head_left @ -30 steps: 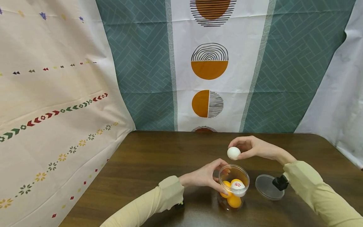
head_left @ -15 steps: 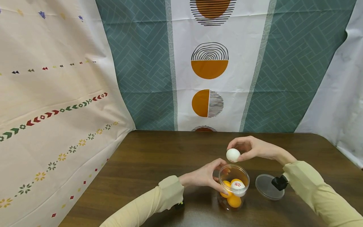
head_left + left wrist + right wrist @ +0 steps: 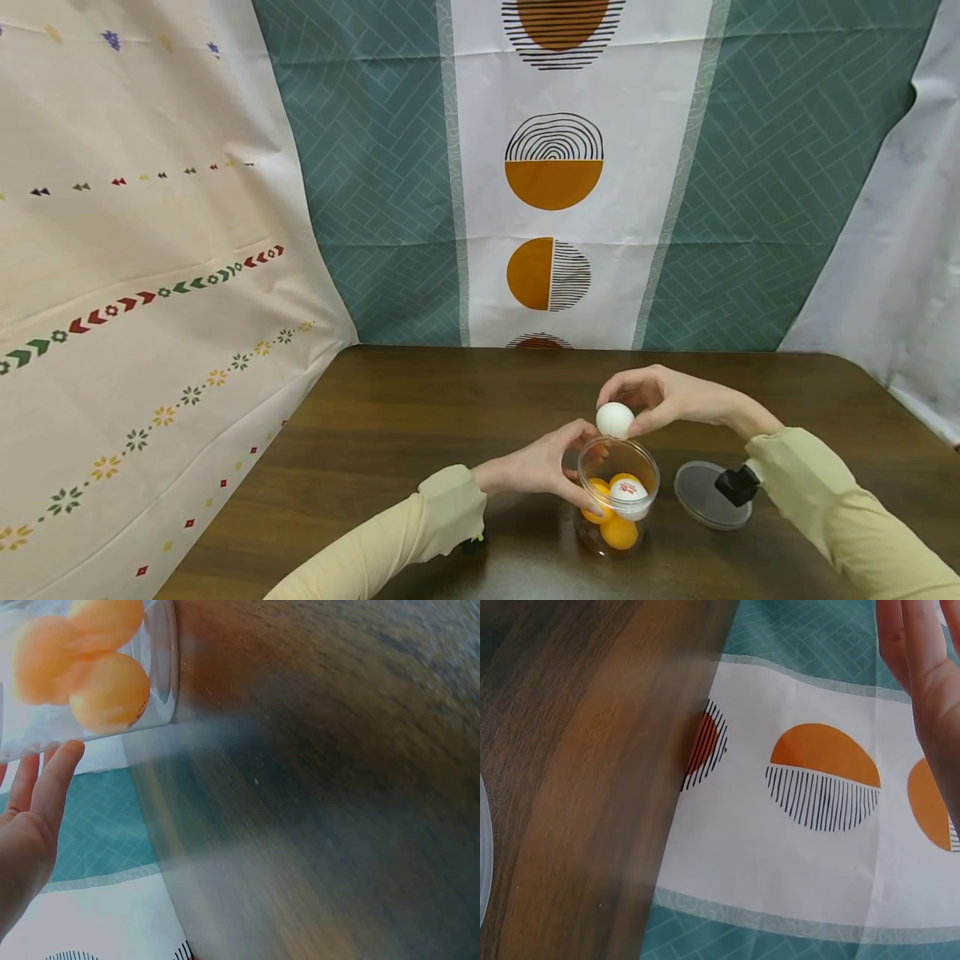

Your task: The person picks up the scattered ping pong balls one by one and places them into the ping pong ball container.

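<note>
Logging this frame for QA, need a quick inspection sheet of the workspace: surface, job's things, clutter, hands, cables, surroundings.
Surface: dark wooden table, bare around the work.
Job's things: clear jar upright and open, with orange balls and one white printed ball inside; white ball held just above the jar's mouth.
Clutter: round clear lid lying flat on the table right of the jar.
Hands: left hand grips the jar's side; right hand pinches the white ball in its fingertips.
Cables: nothing seen.
Surroundings: patterned cloths hang behind and to the left, a teal and white one with orange half circles, a cream one with small motifs.
</note>
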`<action>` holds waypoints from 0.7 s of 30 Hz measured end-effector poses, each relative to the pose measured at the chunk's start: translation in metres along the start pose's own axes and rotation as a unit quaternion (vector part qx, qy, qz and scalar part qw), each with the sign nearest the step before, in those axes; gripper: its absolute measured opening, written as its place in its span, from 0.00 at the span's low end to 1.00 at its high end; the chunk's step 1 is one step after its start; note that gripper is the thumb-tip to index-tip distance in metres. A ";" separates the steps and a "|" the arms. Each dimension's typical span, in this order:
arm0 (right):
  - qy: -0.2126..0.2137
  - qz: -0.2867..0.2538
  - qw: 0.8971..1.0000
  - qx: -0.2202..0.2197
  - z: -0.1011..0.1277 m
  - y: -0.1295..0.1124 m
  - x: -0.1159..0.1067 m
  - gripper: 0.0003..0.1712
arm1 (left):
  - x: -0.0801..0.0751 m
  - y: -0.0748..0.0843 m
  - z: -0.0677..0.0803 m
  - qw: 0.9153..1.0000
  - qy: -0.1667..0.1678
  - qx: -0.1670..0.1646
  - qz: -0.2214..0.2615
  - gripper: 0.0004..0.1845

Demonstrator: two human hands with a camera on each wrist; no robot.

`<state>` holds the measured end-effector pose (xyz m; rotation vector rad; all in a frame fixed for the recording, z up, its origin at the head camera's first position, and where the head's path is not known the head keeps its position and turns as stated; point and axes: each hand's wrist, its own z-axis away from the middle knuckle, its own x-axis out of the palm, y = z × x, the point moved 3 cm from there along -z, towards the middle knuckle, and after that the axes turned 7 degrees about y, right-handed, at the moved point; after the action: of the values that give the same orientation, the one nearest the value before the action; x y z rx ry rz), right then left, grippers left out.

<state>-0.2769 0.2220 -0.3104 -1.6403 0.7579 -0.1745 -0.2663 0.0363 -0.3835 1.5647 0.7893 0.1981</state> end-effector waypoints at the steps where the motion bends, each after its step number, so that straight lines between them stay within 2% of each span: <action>1: -0.005 -0.004 1.000 -0.001 0.000 0.000 0.001 0.20 | 0.000 0.000 0.000 1.000 0.000 0.000 -0.001 0.33; 8: -0.008 -0.017 0.999 0.028 0.000 0.000 0.003 0.20 | 0.000 0.000 0.000 1.000 0.003 0.001 -0.009 0.33; 15: -0.025 -0.031 0.999 0.000 -0.002 0.000 0.003 0.20 | 0.000 0.000 0.000 1.000 0.004 0.005 -0.011 0.33; 21: -0.023 -0.033 0.999 0.016 -0.001 0.000 0.004 0.20 | 0.000 0.000 0.000 1.000 0.007 0.007 -0.014 0.33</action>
<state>-0.2745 0.2189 -0.3118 -1.6343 0.6622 -0.1939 -0.2661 0.0361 -0.3837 1.5659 0.8240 0.1848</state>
